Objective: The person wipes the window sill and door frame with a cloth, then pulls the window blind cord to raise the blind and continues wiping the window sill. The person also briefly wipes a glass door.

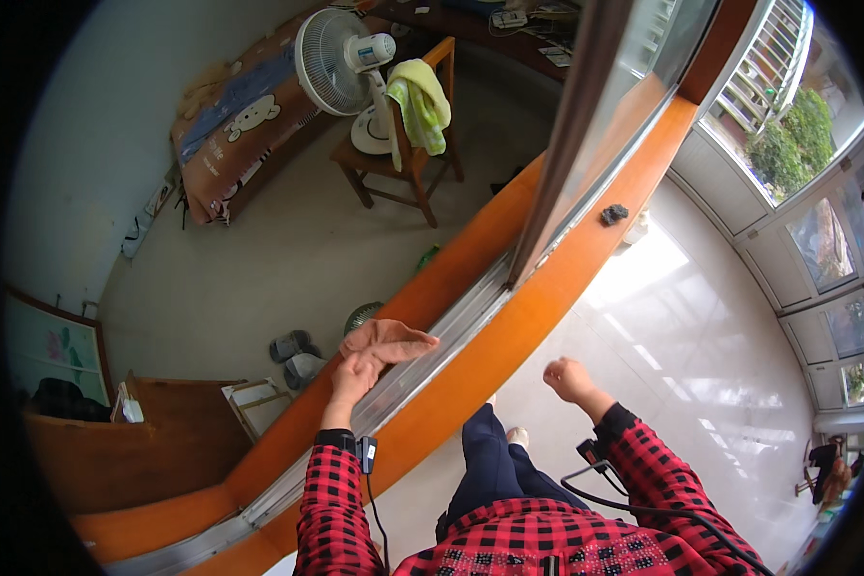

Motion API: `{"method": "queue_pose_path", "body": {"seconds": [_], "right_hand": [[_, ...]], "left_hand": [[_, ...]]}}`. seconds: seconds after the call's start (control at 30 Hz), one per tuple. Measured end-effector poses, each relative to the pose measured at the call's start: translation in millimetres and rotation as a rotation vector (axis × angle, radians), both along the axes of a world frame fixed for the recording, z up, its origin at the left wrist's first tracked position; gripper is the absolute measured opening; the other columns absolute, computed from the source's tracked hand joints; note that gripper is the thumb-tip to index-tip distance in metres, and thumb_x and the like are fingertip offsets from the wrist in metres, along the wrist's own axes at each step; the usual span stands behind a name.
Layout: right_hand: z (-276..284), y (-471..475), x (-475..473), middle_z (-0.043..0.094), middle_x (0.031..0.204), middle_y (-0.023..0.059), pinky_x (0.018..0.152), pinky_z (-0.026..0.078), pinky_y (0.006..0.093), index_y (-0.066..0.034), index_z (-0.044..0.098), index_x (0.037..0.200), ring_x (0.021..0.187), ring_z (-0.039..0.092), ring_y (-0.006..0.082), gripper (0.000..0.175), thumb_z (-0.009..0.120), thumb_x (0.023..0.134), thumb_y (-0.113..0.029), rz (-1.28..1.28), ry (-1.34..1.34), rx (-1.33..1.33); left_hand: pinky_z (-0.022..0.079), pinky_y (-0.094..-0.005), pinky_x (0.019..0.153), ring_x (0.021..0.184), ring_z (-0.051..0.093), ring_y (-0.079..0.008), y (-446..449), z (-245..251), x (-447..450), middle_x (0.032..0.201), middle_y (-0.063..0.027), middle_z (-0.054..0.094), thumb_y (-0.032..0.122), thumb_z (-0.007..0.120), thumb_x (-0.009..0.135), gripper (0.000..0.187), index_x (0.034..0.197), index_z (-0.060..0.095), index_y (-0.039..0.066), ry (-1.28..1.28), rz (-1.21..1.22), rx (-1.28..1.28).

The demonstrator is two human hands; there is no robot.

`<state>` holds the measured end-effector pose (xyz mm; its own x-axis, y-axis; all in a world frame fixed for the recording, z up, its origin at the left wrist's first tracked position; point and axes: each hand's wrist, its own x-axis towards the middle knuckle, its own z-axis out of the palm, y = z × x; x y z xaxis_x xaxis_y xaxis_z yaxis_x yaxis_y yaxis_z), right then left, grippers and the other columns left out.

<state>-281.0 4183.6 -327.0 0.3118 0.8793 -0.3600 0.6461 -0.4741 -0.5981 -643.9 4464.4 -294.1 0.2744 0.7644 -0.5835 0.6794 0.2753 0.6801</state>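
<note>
My left hand (353,380) grips a pinkish-brown cloth (389,340) by its near end. The cloth spreads over the inner wooden ledge, and its tip reaches across the metal sliding-window track (432,327). Nothing shows in my right hand (570,379), which hangs above the tiled floor with its fingers curled. An orange-brown wooden sill (489,360) runs diagonally between my hands. Farther up the sill lies a dark, crumpled clump (613,214), perhaps a scouring pad. A sliding window panel (583,137) stands in the track beyond the cloth.
Inside the room, a white electric fan (335,61) rests on a wooden chair (417,162) draped with a yellow-green towel (419,101). Slippers (295,356) lie on the floor behind the ledge. A wooden cabinet (180,410) is at lower left. Cables run from both my wrists.
</note>
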Motion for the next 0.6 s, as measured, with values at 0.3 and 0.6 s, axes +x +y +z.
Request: {"method": "queue_pose_path", "body": {"seconds": [0.3, 0.6], "right_hand": [[-34, -207, 0, 0.067, 0.083, 0.0166, 0.072, 0.051, 0.0395, -0.0044, 0.069, 0.088, 0.079, 0.064, 0.0320, 0.025, 0.057, 0.084, -0.026, -0.287, 0.027, -0.230], [-34, -279, -9, 0.068, 0.080, 0.0137, 0.070, 0.052, 0.0369, -0.0039, 0.069, 0.089, 0.076, 0.066, 0.0261, 0.028, 0.060, 0.081, -0.029, -0.371, 0.094, -0.334]], "left_hand": [[0.044, -0.0365, 0.094, 0.113, 0.051, -0.0204, -75, 78, 58, 0.124, -0.0082, 0.053, 0.042, 0.035, 0.100, 0.050, 0.132, 0.042, 0.005, -1.157, 0.322, -0.289], [0.041, -0.0386, 0.098, 0.117, 0.050, -0.0266, -131, -6, 62, 0.133, -0.0139, 0.048, 0.044, 0.040, 0.097, 0.056, 0.134, 0.040, 0.001, -0.632, 0.577, -0.291]]}}
